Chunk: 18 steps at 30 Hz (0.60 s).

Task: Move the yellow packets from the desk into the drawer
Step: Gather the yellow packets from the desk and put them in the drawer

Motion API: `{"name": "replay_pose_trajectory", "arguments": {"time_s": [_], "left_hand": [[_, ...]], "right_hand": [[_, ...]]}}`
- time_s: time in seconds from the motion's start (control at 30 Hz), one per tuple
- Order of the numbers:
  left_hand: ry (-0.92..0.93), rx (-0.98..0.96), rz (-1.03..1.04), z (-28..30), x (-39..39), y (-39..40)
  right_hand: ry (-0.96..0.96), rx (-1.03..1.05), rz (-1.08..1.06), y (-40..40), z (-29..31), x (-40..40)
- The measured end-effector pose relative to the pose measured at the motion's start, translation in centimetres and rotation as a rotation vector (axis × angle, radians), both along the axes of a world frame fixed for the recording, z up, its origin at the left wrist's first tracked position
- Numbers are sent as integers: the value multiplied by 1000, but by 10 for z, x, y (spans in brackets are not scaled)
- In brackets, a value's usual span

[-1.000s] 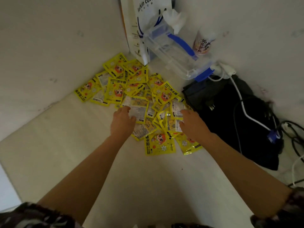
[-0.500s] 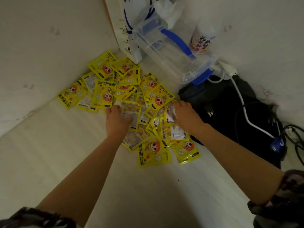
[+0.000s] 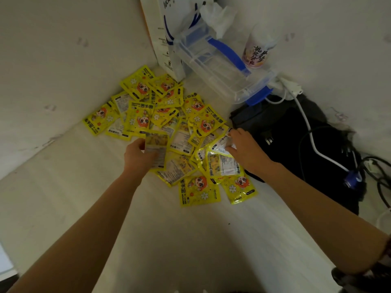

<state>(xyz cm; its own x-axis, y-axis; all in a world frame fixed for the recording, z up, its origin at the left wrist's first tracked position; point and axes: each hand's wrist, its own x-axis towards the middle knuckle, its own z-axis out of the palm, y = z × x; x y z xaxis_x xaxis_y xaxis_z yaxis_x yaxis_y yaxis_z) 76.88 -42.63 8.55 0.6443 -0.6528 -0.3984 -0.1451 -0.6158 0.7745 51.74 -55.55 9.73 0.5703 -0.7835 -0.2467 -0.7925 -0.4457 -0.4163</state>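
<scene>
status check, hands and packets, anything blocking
Left hand gripping a packet, right hand on another. Yellow packets piled on desk. Drawer unseen.

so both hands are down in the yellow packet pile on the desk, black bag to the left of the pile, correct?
Not quite. The head view shows the black bag to the right of the yellow packet pile, not the left. The rest stands: left hand and right hand are both in the pile on the desk.

Yellow packets (image 3: pixel 198 192) read "HAND WASHER"; paper bag (image 3: pixel 167 28) reads "luck"
</scene>
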Motion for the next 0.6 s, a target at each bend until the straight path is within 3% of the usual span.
{"name": "replay_pose_trajectory", "arguments": {"time_s": [0.27, 0.6], "left_hand": [[128, -19, -312, 4, -20, 24], [-334, 226, -507, -22, -34, 13]], "right_hand": [[88, 98, 117, 36, -6, -28], [170, 2, 205, 34, -29, -19]]}}
